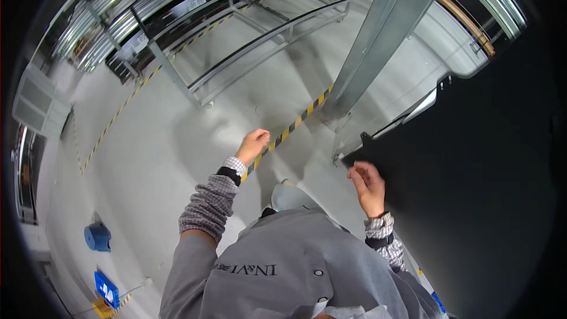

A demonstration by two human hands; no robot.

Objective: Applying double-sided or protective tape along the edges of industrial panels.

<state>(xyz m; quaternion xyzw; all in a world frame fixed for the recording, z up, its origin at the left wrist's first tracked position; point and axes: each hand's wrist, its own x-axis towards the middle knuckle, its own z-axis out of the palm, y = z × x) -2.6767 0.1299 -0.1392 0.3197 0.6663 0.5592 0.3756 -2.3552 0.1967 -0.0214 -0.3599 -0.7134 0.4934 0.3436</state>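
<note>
factory floor | hazard tape (295, 125) | metal racks (248, 29) | steel column (378, 35)
</note>
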